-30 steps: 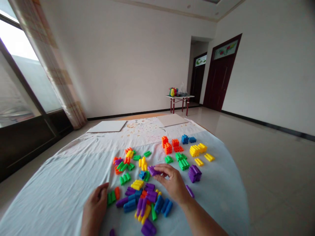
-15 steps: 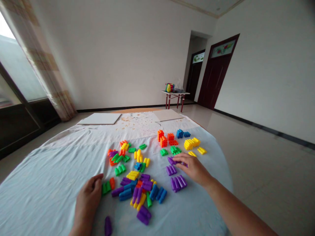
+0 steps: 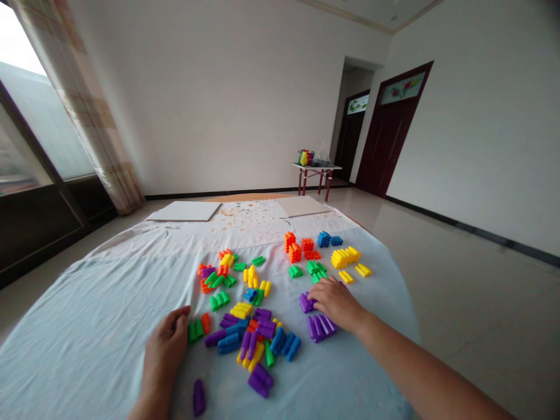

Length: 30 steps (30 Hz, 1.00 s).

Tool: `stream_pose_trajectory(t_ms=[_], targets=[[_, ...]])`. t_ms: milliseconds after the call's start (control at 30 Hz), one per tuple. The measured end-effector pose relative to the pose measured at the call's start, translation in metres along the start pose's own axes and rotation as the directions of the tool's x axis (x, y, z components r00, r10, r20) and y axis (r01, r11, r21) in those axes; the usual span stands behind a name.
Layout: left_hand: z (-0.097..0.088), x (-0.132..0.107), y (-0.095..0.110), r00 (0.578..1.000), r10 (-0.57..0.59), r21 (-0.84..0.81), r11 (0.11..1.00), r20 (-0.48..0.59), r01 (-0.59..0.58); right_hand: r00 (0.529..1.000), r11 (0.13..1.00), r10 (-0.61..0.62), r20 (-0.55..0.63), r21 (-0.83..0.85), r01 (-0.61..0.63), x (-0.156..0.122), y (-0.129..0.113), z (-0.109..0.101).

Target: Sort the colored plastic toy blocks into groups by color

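Laying right hand (image 3: 335, 303) over purple blocks (image 3: 305, 303), grip impossible to tell.
Resting left hand (image 3: 168, 345), released, beside green blocks (image 3: 195, 330).

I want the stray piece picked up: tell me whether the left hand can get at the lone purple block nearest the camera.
Probably yes. The lone purple block lies by itself on the cloth, just beside the left hand, with nothing on it or against it. The hand seems to hold nothing.
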State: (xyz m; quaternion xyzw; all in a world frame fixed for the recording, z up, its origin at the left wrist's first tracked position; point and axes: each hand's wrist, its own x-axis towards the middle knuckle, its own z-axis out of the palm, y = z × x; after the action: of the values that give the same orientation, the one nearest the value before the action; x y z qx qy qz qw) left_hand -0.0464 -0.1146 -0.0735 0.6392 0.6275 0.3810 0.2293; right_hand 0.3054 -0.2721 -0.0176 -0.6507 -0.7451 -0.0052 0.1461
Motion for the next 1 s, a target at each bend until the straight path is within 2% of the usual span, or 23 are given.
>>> stream_pose_trajectory(t_ms=[167,333,433,533,600,700,833,1000], targets=[[-0.001,-0.001,0.004,1.0,-0.024,-0.002,1.0,0.013,0.025,1.0,1.0,-0.005,0.021,-0.021,0.006,-0.001,0.002,0.002],[-0.001,-0.004,0.007,1.0,-0.025,-0.003,1.0,0.01,0.025,1.0,1.0,0.002,0.017,0.007,-0.003,-0.001,-0.003,-0.005],[0.0,-0.004,0.006,1.0,-0.017,-0.007,1.0,0.004,0.017,0.998,0.995,-0.006,-0.066,0.098,0.013,0.0,-0.02,-0.009],[0.001,-0.005,0.005,1.0,-0.005,-0.02,1.0,0.005,0.005,0.991,0.967,-0.045,-0.128,0.242,0.076,0.005,-0.051,-0.005],[0.0,-0.006,0.005,1.0,0.0,-0.034,0.999,-0.002,0.0,0.992,0.943,-0.072,-0.104,0.316,0.102,0.009,-0.073,0.001],[0.001,-0.008,0.005,1.0,0.009,-0.049,0.999,-0.012,-0.009,0.997,0.934,-0.079,-0.013,0.349,0.078,0.013,-0.095,0.012],[0.004,-0.007,0.0,1.0,0.012,-0.067,0.998,-0.009,-0.012,0.993,0.947,-0.065,0.095,0.32,0.031,0.01,-0.102,0.024],[0.008,-0.005,-0.006,1.0,0.01,-0.094,0.995,-0.013,-0.011,0.993,0.934,-0.067,0.096,0.357,0.028,0.012,-0.108,0.037]])
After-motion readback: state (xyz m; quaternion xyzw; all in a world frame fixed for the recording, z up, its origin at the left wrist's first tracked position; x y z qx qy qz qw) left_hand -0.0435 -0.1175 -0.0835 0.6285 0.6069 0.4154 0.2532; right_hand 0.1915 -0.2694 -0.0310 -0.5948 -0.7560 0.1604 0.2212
